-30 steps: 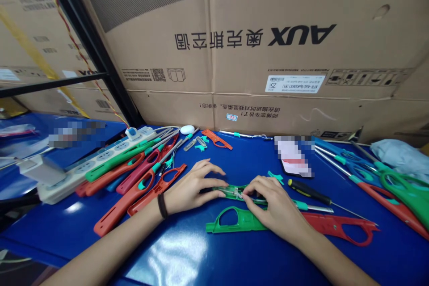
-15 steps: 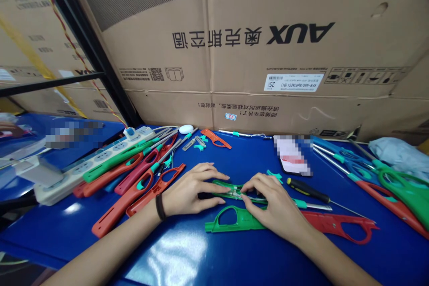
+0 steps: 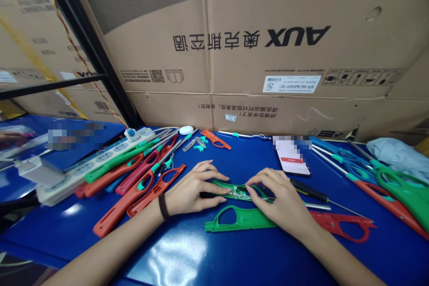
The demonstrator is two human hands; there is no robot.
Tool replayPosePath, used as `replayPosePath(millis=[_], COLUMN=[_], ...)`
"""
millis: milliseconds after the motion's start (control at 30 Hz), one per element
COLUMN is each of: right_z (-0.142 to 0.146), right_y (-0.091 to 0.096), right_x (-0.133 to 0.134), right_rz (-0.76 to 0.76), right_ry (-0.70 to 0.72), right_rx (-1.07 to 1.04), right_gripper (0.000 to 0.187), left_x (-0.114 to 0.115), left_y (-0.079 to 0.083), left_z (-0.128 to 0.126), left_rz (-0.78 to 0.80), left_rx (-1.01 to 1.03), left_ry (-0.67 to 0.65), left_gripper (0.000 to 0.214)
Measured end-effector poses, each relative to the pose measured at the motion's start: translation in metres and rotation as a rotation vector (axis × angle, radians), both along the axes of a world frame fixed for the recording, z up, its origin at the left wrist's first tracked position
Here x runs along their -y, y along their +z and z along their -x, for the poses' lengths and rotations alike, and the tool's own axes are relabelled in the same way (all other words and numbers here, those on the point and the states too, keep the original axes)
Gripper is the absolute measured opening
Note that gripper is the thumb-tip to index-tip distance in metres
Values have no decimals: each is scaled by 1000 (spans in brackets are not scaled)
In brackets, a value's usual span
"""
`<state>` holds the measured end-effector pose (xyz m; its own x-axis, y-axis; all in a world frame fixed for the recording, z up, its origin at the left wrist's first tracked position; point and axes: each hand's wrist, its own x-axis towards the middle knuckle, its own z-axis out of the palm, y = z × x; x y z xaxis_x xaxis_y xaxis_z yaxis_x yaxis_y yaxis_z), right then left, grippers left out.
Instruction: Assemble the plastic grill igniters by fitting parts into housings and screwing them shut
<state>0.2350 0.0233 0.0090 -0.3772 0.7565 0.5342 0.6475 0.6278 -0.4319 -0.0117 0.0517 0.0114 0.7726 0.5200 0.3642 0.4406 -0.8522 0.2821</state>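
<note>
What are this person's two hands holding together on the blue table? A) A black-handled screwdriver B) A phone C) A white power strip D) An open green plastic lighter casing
D: the left hand and right hand meet at the open green plastic lighter casing, their fingertips on it from either end.

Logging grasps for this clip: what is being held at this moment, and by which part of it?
The left hand and right hand hold a green utility-lighter shell by its middle, fingertips either side of the metal parts inside.
</note>
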Motion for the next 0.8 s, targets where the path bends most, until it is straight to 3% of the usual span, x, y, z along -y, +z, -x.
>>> replayPosePath(millis=[333, 600, 800], right_z=[-13, 2, 3], right_y=[7, -7, -8], right_x=[-4, -3, -6], right_rz=[-57, 75, 119], right_ry=[-60, 4, -4], right_rx=[-23, 56, 48], right_gripper=[7, 5, 3], left_x=[5, 1, -1], left_y=[0, 0, -2], left_z=[-2, -3, -2], left_rz=[20, 49, 88], left_rx=[38, 24, 6], left_ry=[-11, -32, -26], left_gripper=[36, 27, 28])
